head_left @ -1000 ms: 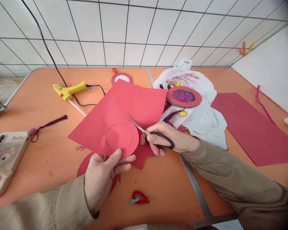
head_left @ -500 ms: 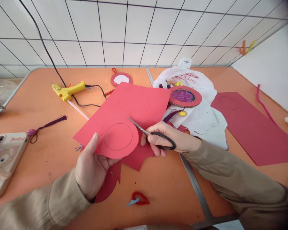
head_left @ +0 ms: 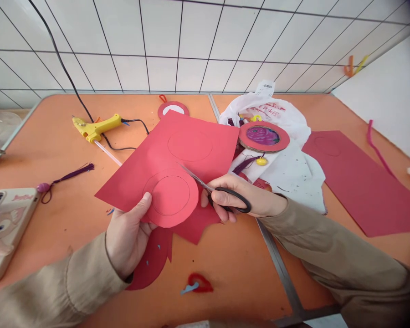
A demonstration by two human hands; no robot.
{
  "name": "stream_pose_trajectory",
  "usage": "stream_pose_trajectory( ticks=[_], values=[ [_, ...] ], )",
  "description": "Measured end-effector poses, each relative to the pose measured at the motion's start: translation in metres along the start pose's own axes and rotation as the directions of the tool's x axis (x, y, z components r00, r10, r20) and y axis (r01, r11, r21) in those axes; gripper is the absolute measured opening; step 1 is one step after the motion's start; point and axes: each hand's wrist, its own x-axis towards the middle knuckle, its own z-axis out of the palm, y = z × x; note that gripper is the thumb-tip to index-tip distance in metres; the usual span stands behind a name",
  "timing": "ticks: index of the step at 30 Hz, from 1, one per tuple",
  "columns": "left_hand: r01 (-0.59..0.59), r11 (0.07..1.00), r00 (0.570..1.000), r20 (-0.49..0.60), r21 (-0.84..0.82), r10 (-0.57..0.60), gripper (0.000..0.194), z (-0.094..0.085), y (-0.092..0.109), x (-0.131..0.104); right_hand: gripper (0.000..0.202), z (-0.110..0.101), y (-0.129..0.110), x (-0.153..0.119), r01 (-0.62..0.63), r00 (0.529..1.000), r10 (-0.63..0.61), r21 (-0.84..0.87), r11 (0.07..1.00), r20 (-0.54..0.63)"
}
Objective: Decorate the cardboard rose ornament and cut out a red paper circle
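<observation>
**Red sheet (head_left: 191,146) pinched at seven o'clock**

On the table (head_left: 232,264), below a raised part of the red sheet, more cut red paper (head_left: 150,264) can be seen at six o'clock. The red sheet, central in view, is likely light, flexible and easily creased; it is best taken flat by its margin. It is pinched at seven o'clock by the left hand (head_left: 130,228), whose underlying fingers are mostly hidden. At four o'clock, scissors (head_left: 201,182) are gripped by the right hand (head_left: 239,191); whether paper lies between their blades cannot be told. The glue stick's (head_left: 107,152) lower end is covered.
</observation>
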Motion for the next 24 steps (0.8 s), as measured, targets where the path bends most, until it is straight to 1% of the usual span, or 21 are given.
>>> stream_pose_trajectory(
  ticks=[9,18,24],
  values=[
    [-0.010,1.000,1.000,0.007,0.012,0.010,0.037,0.0002,-0.0004,-0.0014,0.061,-0.0006,-0.0002,0.0008,-0.006,1.000,0.006,-0.012,1.000,0.006],
    [-0.006,1.000,1.000,-0.004,0.001,0.006,0.027,0.0002,-0.0004,-0.0018,0.060,0.0001,0.0011,0.0015,-0.015,1.000,0.015,-0.009,1.000,0.000],
    [-0.002,1.000,1.000,-0.014,0.006,0.002,0.027,0.0010,0.0004,-0.0022,0.058,0.0003,-0.0001,0.0012,-0.021,1.000,0.021,-0.020,1.000,0.000]
  ],
)
